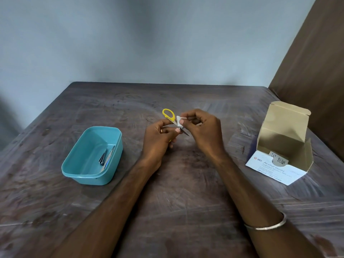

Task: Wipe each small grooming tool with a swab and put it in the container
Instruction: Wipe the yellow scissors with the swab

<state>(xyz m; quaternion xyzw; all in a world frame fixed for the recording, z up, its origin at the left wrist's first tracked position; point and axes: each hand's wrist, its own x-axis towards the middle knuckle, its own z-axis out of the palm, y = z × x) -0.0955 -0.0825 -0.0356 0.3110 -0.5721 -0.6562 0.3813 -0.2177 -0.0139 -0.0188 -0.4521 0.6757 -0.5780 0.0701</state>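
**Inspector:** Report on both hands.

**Assistant:** The left hand [160, 135] is gripping a small pair of yellow-handled scissors with short metal blades [172, 119], fingers curled around the lower handle. One yellow loop is standing clear at the hand's 11 o'clock; the dark blade tip is pointing out towards 4 o'clock. The right hand [202, 130] is pinching a small white folded swab [179, 121] against the blades, thumb and fingers curled on it.

**Inspector:** Where is this taking place?

**Assistant:** Above the middle of the dark, scuffed wooden table [186, 192]; the scissors are not touching it.

**Inspector:** And the container?

**Assistant:** The teal rectangular plastic container [92, 155] is sitting at 9 o'clock from the hands, well apart. Inside, two slim metal grooming tools [106, 156] are lying against its right wall; I cannot tell their exact type.

**Inspector:** Anything else?

**Assistant:** An open white cardboard box printed "Alcohol Swabs" [283, 146] is standing at 3 o'clock, lid flap raised. A thin metal bangle [268, 225] is sitting on the right forearm.
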